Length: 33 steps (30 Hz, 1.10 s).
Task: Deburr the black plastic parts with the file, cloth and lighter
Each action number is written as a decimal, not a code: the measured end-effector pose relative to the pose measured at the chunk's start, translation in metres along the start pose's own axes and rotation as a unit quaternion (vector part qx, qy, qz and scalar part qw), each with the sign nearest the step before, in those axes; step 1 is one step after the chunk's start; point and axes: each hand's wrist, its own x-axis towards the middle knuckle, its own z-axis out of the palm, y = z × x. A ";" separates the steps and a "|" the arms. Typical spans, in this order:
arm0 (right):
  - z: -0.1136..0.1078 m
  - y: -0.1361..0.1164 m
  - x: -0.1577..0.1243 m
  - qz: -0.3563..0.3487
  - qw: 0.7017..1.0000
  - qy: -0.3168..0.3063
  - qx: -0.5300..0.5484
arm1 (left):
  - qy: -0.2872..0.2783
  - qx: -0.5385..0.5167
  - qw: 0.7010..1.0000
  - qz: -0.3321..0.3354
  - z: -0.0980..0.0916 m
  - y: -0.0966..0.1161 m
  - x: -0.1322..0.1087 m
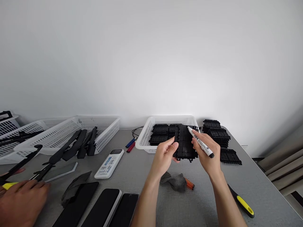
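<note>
In my left hand (163, 154) is a black ridged plastic panel (184, 145), gripped by its left edge and raised in front of the basket. My right hand (208, 153) pinches a white marker pen (201, 143) with a black end cap; its upper end meets the panel's face near the top, and whether it touches is hard to tell. Behind the panel stands a white basket (144, 143) with similar black panels (159, 134) inside. More black panels (217, 134) are stacked to its right, with a single panel (230, 156) lying nearer.
A grey cloth (176, 183) and an orange object (189, 184) lie below my hands. A yellow-and-black handle (245, 205) is at right. Left are several phones (101, 208), a white power bank (110, 164), baskets (104, 138) with black parts, and another person's hand (23, 201).
</note>
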 end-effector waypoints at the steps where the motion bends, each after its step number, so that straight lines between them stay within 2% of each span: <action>1: 0.000 0.000 0.000 -0.010 1.000 0.005 -0.007 | -0.003 -0.002 1.000 0.003 0.001 0.000 0.000; 3: 0.001 -0.003 -0.001 -0.028 0.998 0.047 -0.010 | -0.021 -0.010 1.000 0.007 0.002 0.000 0.000; 7: -0.004 -0.018 -0.005 -0.021 0.974 0.226 -0.001 | -0.073 -0.041 0.996 0.006 0.003 0.003 -0.002; 8: -0.008 -0.022 -0.006 -0.010 0.967 0.253 0.005 | -0.067 -0.046 0.997 0.005 0.003 0.003 -0.002; 10: -0.015 -0.028 -0.008 0.008 0.964 0.264 0.020 | -0.028 -0.052 0.998 0.000 0.003 0.004 -0.001; 12: -0.024 -0.028 -0.012 0.026 0.974 0.221 0.031 | 0.009 -0.054 0.999 -0.002 0.002 0.003 0.000; 15: -0.037 -0.018 -0.028 0.068 0.993 0.085 0.033 | 0.006 -0.055 0.998 0.012 0.000 0.003 0.002; 17: -0.044 -0.006 -0.050 0.104 0.994 -0.013 0.019 | 0.001 -0.055 0.998 0.020 -0.002 0.001 0.002; 19: -0.049 0.009 -0.078 0.119 0.991 -0.058 -0.027 | 0.020 -0.055 0.998 0.019 -0.003 -0.001 0.003; 24: -0.052 0.048 -0.164 0.182 0.962 -0.096 -0.180 | 0.055 -0.055 0.997 0.007 -0.005 -0.004 0.003; 27: -0.053 0.072 -0.207 0.194 0.944 -0.092 -0.251 | 0.059 -0.054 0.997 -0.006 -0.006 -0.003 0.003; 29: -0.054 0.084 -0.229 0.186 0.939 -0.104 -0.270 | 0.060 -0.056 0.997 -0.008 -0.007 -0.002 0.003; 33: -0.057 0.098 -0.251 0.193 0.931 -0.067 -0.301 | 0.053 -0.070 0.996 0.009 -0.008 0.001 0.001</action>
